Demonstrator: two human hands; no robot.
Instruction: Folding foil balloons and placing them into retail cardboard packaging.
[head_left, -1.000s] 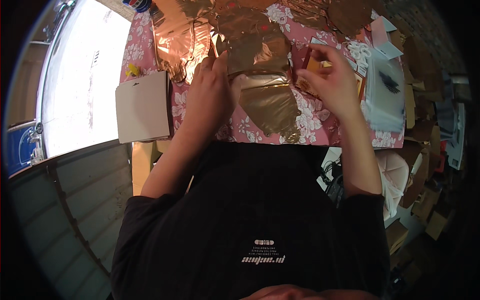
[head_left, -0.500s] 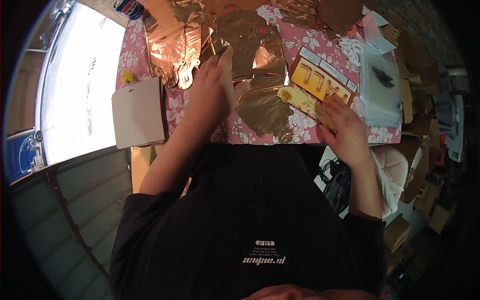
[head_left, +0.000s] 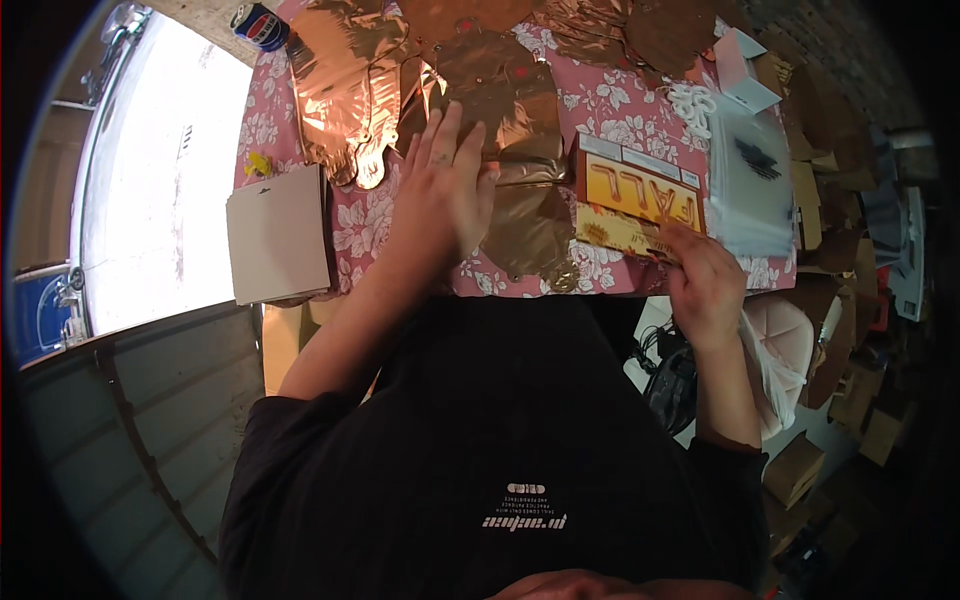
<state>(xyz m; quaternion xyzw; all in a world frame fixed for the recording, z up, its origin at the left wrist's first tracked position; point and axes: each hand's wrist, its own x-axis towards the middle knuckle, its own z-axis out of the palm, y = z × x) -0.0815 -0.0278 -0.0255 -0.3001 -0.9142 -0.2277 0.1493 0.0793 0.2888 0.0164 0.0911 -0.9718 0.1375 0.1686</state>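
A flat, uninflated copper-coloured foil balloon (head_left: 527, 220) lies creased in front of me, its lower end near the table's front edge. My left hand (head_left: 438, 190) is over its left side with fingers stretched out, holding nothing; whether the palm presses on the foil I cannot tell. To the right of the balloon, my right hand (head_left: 706, 285) grips the lower right corner of an orange printed card (head_left: 640, 190) between thumb and fingers. Along the card's near side runs a yellow leaf-patterned strip, which looks like part of it.
More foil balloons (head_left: 345, 90) spread over the far side of the pink flowered tablecloth (head_left: 362, 215). At left are stacked grey cards (head_left: 280, 235), a yellow scrap (head_left: 259, 164) and a drink can (head_left: 260, 27). Right: white cord (head_left: 692, 105), clear plastic bags (head_left: 750, 205), a folded white card (head_left: 745, 70).
The orange card has turned to lie straighter, its yellow strip now flush along its near edge. My left hand has shifted slightly nearer me and its fingers have straightened.
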